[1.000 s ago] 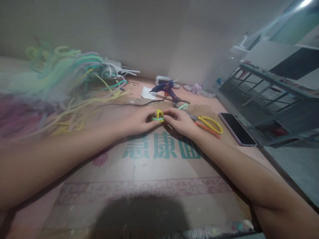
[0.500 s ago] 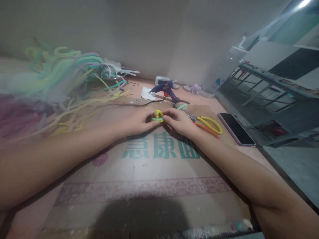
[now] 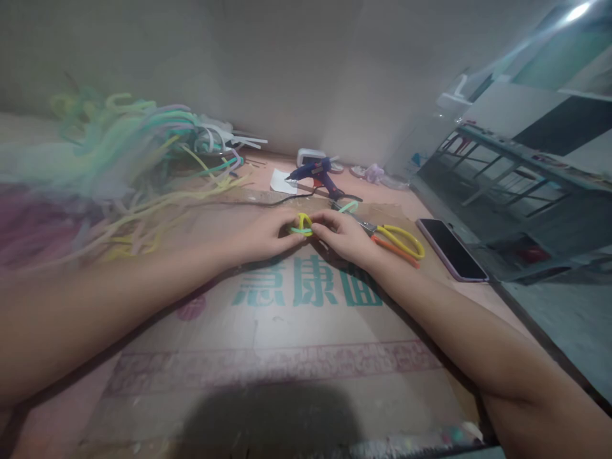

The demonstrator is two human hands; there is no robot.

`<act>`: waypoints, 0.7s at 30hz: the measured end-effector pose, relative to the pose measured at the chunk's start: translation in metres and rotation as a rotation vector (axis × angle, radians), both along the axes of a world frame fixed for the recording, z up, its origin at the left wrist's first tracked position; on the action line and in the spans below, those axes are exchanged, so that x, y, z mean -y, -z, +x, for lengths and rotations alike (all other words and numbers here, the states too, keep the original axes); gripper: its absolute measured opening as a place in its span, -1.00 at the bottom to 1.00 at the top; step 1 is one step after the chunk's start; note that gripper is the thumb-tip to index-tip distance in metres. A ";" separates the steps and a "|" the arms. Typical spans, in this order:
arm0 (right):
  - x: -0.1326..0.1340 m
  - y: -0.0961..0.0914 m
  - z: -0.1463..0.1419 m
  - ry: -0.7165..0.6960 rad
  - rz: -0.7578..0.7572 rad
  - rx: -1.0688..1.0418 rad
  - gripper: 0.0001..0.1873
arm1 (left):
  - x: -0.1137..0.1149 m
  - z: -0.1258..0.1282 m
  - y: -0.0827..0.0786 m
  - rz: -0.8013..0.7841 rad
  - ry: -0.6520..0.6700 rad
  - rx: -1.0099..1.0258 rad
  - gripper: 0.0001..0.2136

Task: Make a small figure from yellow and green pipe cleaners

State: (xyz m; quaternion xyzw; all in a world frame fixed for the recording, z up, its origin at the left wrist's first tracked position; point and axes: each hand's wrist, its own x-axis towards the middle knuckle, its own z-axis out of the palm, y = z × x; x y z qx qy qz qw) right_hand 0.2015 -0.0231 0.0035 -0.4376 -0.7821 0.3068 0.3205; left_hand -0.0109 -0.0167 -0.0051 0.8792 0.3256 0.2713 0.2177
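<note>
Between my two hands, over the cardboard sheet [image 3: 268, 325], is a small looped piece of yellow and mint-green pipe cleaner [image 3: 303, 223]. My left hand [image 3: 277, 233] pinches it from the left with thumb and fingers. From the right, my right hand [image 3: 337, 231] has its thumb and fingertips closed on the piece's edge. Just beyond the right hand lie pliers-like scissors [image 3: 399, 242] with one yellow and one orange handle. A mint-green pipe cleaner loop [image 3: 350, 206] rests by their blades.
A blue glue gun [image 3: 313, 169] with a black cord sits on white paper [image 3: 283, 182] at the back. A heap of pastel pipe cleaners [image 3: 138, 140] spreads on the left. To the right are a phone [image 3: 453, 250] and a large clear plastic bottle [image 3: 411, 150].
The view has shifted very slightly. Both hands stay pinched on the yellow and green piece, with almost no visible movement.
</note>
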 end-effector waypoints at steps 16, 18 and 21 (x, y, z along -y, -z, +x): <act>0.003 -0.002 -0.002 0.021 0.003 0.027 -0.78 | 0.000 -0.001 0.001 -0.009 -0.008 0.052 -0.77; 0.003 -0.002 -0.002 0.026 0.010 0.028 -0.78 | 0.000 -0.001 0.001 -0.010 -0.002 0.075 -0.77; 0.003 -0.003 -0.002 0.025 0.021 0.030 -0.78 | 0.000 -0.001 0.000 -0.009 0.015 0.110 -0.78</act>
